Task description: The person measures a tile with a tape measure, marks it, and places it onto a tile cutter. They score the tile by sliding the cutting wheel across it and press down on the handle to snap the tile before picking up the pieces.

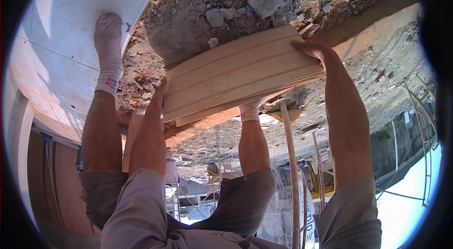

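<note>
A stack of thin beige panels (236,70) with darker lengthwise grooves spans the space between my two hands, over rubble. At its left end, my left hand (159,95) is closed on the edge, the fingers mostly hidden. My right hand (312,52) grips the far right corner, its thumb on the top face and its other fingers out of sight. Several layered edges show along the stack's near side, and the lower panels jut out slightly.
My left foot (108,37), in a sock, rests on a pale slab (61,37). Broken concrete (265,5) and loose debris lie beyond the panels. A long wooden-handled tool (291,164) stands near my right leg (254,147). Metal frames (421,126) are at the right.
</note>
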`<state>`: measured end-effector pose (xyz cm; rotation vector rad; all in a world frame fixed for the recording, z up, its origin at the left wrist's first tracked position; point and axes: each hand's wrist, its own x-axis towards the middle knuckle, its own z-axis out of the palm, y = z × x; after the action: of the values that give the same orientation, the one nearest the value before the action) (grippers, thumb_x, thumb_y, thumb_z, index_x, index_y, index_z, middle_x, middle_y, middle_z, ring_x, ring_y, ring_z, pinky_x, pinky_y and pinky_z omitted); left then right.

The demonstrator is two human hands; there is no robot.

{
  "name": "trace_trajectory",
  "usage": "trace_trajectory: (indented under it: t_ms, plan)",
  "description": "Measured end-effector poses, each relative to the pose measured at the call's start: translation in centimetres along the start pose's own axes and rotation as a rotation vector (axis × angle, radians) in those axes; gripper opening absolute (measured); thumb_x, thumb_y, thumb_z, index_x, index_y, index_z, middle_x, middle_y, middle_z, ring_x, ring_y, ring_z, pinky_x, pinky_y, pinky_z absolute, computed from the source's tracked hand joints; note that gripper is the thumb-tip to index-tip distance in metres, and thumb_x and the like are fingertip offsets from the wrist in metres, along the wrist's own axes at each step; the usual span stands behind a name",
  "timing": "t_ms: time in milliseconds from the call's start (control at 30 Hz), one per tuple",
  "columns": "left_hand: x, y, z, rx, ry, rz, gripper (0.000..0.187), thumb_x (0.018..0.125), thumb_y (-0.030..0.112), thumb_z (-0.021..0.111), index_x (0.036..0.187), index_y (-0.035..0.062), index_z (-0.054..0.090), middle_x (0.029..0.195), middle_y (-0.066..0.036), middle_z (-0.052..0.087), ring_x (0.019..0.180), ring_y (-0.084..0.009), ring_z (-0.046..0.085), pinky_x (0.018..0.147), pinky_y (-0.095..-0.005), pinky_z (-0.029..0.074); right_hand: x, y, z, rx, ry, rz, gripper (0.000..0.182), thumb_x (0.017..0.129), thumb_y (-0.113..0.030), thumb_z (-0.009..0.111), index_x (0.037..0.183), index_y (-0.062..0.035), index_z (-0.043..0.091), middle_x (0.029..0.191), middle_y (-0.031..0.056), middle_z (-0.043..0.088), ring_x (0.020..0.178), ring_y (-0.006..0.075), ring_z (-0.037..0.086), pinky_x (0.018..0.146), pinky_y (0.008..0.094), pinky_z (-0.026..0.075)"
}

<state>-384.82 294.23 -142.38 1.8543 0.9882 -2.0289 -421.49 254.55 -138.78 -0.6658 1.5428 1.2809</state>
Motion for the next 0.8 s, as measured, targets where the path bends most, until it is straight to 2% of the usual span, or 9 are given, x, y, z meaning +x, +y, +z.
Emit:
trace_trajectory:
  t_ms: [67,133,267,333,467,533,567,633,800]
  plan:
    - [-0.4,0.2,-0.2,-0.054,-0.029,0.016,0.076,0.083,0.066,0.055,0.133,0.0094,0.049,0.134,-0.014,0.05,0.12,-0.0283,0.05,0.099,-0.0444,0.042,2.2,0.4,0.1,-0.034,-0.039,0.026,0.079,0.081,-0.067,0.053,0.139,-0.0134,0.045,0.14,0.0168,0.045,0.13,0.0283,0.041,0.104,0.0456,0.032]
    - [-0.5,0.1,0.0,-0.036,-0.038,-0.029,0.072,0.084,0.063,0.057,0.132,0.0097,0.05,0.133,-0.014,0.051,0.118,-0.0279,0.052,0.098,-0.0445,0.043,6.1,2.3,0.9,0.223,-0.076,-0.158,0.076,0.083,-0.065,0.054,0.134,-0.0091,0.05,0.131,0.0164,0.054,0.123,0.0263,0.049,0.102,0.0414,0.037]
    - [-0.9,0.4,1.0,-0.075,-0.004,-0.096,0.067,0.085,0.059,0.059,0.129,0.0092,0.052,0.128,-0.014,0.054,0.117,-0.0275,0.053,0.097,-0.0438,0.044,7.9,3.1,1.5,0.078,0.052,-0.126,0.072,0.085,-0.063,0.053,0.13,-0.0063,0.055,0.122,0.0146,0.061,0.112,0.0239,0.057,0.097,0.0384,0.042]
    - [0.4,-0.6,0.1,-0.118,-0.042,-0.028,0.063,0.085,0.055,0.061,0.126,0.0084,0.053,0.124,-0.014,0.057,0.116,-0.0275,0.054,0.096,-0.0432,0.045,8.8,3.6,1.6,0.005,0.125,-0.137,0.07,0.084,-0.06,0.058,0.129,-0.0067,0.056,0.134,0.0156,0.053,0.127,0.027,0.046,0.106,0.0367,0.032]
    - [-1.4,0.3,0.6,-0.152,-0.061,-0.079,0.063,0.084,0.054,0.062,0.126,0.0078,0.053,0.123,-0.014,0.057,0.115,-0.0277,0.054,0.095,-0.0422,0.046,6.8,2.2,0.5,-0.007,0.013,-0.042,0.074,0.083,-0.063,0.056,0.13,-0.0062,0.055,0.138,0.0173,0.048,0.13,0.0284,0.043,0.107,0.0375,0.03]
    - [-2.0,1.1,1.0,-0.109,-0.042,-0.07,0.065,0.084,0.053,0.063,0.129,0.0077,0.052,0.126,-0.014,0.056,0.114,-0.0278,0.055,0.096,-0.0418,0.045,3.5,0.3,-0.3,0.068,-0.089,-0.045,0.079,0.082,-0.067,0.053,0.131,-0.0041,0.054,0.138,0.0188,0.048,0.129,0.0292,0.044,0.106,0.0386,0.032]
    - [-2.0,1.4,0.9,-0.104,-0.039,-0.061,0.065,0.084,0.053,0.063,0.129,0.0077,0.052,0.126,-0.014,0.056,0.114,-0.0278,0.055,0.096,-0.0418,0.045,4.9,0.6,-0.2,0.074,-0.089,-0.054,0.079,0.082,-0.067,0.053,0.131,-0.0041,0.054,0.138,0.0188,0.048,0.129,0.0292,0.044,0.106,0.0386,0.032]
    - [-0.9,1.2,0.2,0.002,-0.017,-0.072,0.068,0.083,0.054,0.064,0.132,0.0078,0.05,0.13,-0.014,0.054,0.114,-0.0268,0.055,0.097,-0.0411,0.044,8.1,1.0,0.2,-0.185,0.083,-0.121,0.083,0.081,-0.069,0.051,0.131,-0.0024,0.053,0.132,0.0195,0.053,0.125,0.0287,0.049,0.104,0.0392,0.035]
    - [-1.3,0.9,1.2,0.298,0.181,-0.1,0.085,0.08,0.065,0.058,0.139,0.006,0.043,0.133,-0.015,0.052,0.118,-0.0289,0.051,0.102,-0.04,0.036,7.7,1.4,0.7,-0.115,0.07,-0.148,0.086,0.08,-0.07,0.052,0.131,-0.0014,0.052,0.13,0.0204,0.055,0.124,0.0308,0.05,0.103,0.0397,0.036]
